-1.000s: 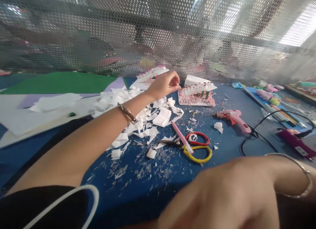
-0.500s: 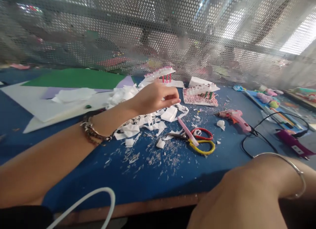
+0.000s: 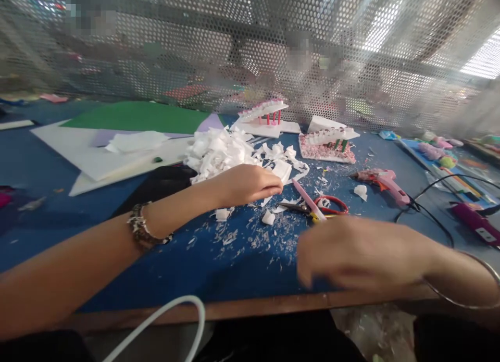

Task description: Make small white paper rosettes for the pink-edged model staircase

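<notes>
My left hand [image 3: 250, 185] is over the near side of a heap of white paper scraps [image 3: 219, 148], its fingers pressed together. Whatever it pinches, if anything, is hidden. Blurred by motion, my right hand [image 3: 351, 252] hangs above the front part of the table, and I cannot make out its fingers. Just beyond it lie scissors with red and yellow handles [image 3: 338, 204], partly covered by that hand. A pink stick-like tool [image 3: 308, 199] rests across them. Small paper shreds [image 3: 269, 242] are scattered between my two hands.
Two small models [image 3: 269, 117] [image 3: 328, 143] with slanted white roofs stand at the back by a perforated metal screen [image 3: 258, 54]. A pink glue gun [image 3: 385, 184] with a black cord lies right. Green sheet [image 3: 136, 117] and white boards [image 3: 86, 153] lie left. A white cable [image 3: 195, 304] loops in front.
My left hand has come down and nearer to me, uncovering the paper heap. My right hand has moved up and forward over the table. The view has shifted slightly.
</notes>
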`<act>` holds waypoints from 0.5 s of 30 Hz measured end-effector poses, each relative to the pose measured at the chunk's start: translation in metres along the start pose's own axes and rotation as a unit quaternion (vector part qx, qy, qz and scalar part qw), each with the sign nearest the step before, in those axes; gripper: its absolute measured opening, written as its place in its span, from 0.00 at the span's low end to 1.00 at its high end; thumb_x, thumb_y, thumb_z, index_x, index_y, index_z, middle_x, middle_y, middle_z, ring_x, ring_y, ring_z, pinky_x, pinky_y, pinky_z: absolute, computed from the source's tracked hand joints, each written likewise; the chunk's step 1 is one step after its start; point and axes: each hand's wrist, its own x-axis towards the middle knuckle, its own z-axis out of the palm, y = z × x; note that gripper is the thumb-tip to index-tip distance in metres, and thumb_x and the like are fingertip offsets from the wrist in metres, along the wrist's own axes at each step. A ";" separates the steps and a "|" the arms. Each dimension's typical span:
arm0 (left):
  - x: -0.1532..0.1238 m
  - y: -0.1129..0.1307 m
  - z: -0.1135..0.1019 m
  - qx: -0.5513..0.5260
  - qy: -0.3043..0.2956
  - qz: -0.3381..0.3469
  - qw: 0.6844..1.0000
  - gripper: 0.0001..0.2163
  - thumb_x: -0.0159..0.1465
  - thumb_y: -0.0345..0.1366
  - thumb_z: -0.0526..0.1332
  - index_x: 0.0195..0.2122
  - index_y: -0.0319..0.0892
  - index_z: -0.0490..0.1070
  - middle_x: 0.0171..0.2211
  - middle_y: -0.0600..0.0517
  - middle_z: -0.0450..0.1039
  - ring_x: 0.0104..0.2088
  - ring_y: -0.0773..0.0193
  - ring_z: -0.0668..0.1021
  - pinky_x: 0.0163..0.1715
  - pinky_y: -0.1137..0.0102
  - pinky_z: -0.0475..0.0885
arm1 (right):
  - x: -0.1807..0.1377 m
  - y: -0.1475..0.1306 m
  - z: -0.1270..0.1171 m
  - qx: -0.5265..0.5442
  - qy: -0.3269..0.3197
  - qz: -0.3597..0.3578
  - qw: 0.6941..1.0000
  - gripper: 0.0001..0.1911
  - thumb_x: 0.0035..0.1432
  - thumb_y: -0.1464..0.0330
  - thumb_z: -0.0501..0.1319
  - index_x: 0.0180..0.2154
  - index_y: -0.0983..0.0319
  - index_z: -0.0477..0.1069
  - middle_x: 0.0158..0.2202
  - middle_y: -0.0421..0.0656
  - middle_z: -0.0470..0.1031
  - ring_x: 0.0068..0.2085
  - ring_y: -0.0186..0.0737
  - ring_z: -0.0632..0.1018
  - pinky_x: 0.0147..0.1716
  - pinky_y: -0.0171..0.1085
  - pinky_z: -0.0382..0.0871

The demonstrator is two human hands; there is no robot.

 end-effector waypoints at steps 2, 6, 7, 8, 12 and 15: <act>-0.006 0.002 0.007 0.001 -0.024 -0.022 0.999 0.14 0.64 0.40 0.48 0.33 0.42 0.71 0.29 0.50 0.74 0.30 0.64 0.74 0.28 0.73 0.61 | -0.001 0.023 0.000 -0.145 0.064 0.185 0.970 0.14 0.61 0.65 0.44 0.38 0.61 0.67 0.33 0.45 0.71 0.33 0.37 0.71 0.29 0.35 0.60; -0.016 0.011 0.024 0.041 -0.039 -0.035 0.998 0.18 0.57 0.52 0.53 0.36 0.42 0.68 0.30 0.51 0.73 0.27 0.64 0.73 0.25 0.72 0.58 | -0.007 0.059 0.013 -0.286 0.062 0.380 0.878 0.21 0.55 0.53 0.51 0.38 0.63 0.65 0.36 0.47 0.70 0.32 0.42 0.72 0.23 0.34 0.55; -0.018 0.013 0.027 0.043 -0.036 -0.035 0.998 0.19 0.56 0.53 0.54 0.37 0.41 0.67 0.32 0.50 0.73 0.29 0.63 0.73 0.26 0.72 0.59 | -0.008 0.064 0.016 -0.290 0.060 0.392 0.871 0.21 0.55 0.52 0.50 0.39 0.63 0.65 0.37 0.48 0.70 0.31 0.42 0.73 0.22 0.34 0.54; -0.020 0.015 0.029 0.032 -0.035 -0.036 0.998 0.19 0.56 0.52 0.55 0.38 0.41 0.66 0.33 0.49 0.72 0.30 0.62 0.73 0.26 0.72 0.59 | -0.009 0.066 0.019 -0.289 0.061 0.400 0.867 0.21 0.56 0.53 0.49 0.40 0.63 0.64 0.38 0.48 0.70 0.31 0.41 0.73 0.22 0.34 0.53; -0.023 0.016 0.032 -0.054 -0.050 -0.060 0.995 0.15 0.59 0.44 0.54 0.43 0.42 0.64 0.32 0.51 0.71 0.29 0.65 0.71 0.27 0.72 0.60 | -0.010 0.071 0.022 -0.266 0.060 0.421 0.865 0.15 0.59 0.59 0.47 0.37 0.61 0.65 0.33 0.45 0.72 0.28 0.38 0.72 0.22 0.34 0.51; -0.024 0.015 0.031 -0.107 -0.048 -0.078 0.990 0.14 0.59 0.41 0.54 0.44 0.42 0.64 0.33 0.51 0.69 0.28 0.65 0.71 0.27 0.73 0.61 | -0.011 0.075 0.019 -0.257 0.055 0.425 0.866 0.12 0.59 0.61 0.48 0.38 0.59 0.64 0.31 0.42 0.73 0.28 0.38 0.73 0.22 0.33 0.52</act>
